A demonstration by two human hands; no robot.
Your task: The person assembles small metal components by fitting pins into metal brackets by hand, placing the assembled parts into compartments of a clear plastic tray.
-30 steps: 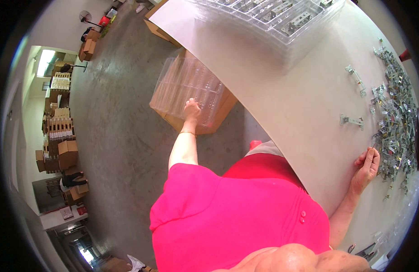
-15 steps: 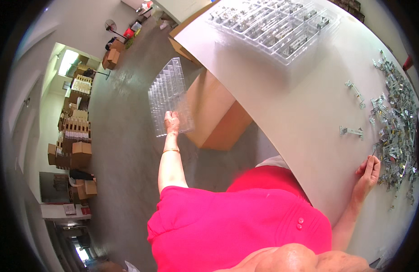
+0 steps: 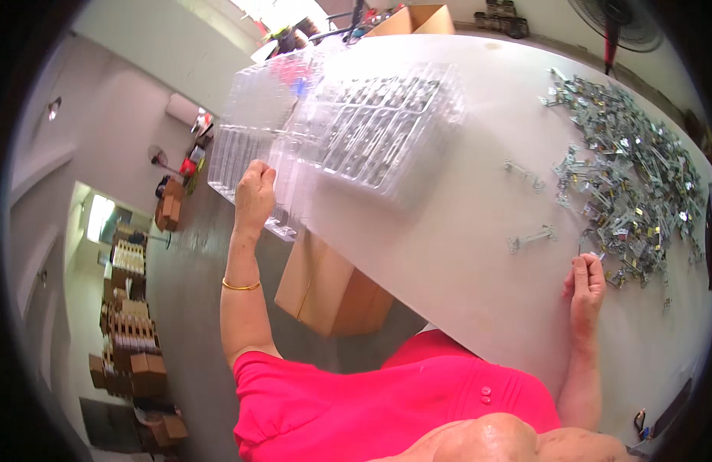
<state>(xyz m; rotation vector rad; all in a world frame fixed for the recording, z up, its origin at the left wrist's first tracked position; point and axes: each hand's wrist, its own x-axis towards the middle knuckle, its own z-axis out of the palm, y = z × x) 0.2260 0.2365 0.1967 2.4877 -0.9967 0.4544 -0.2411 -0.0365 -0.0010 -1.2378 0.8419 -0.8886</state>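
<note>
My left hand grips the edge of a clear plastic compartment tray, held tilted at the far left edge of the table. Its compartments look bare. Right beside it, and partly overlapping it in view, stands a clear tray filled with rows of metal fittings. On the right side, my right hand rests by the table surface with fingers pinched; a thin dark tip shows above them, too small to name. Just beyond lies a heap of small metal fittings. Two loose metal fittings lie left of the heap.
The white table curves across the right half. Below its left edge stands a cardboard box. A fan and another open box are beyond the far edge. Stacked cartons line the left.
My left hand has lifted the clear tray from beside the table up to its far left edge, next to the filled tray. My right hand stays by the heap. The view has shifted.
</note>
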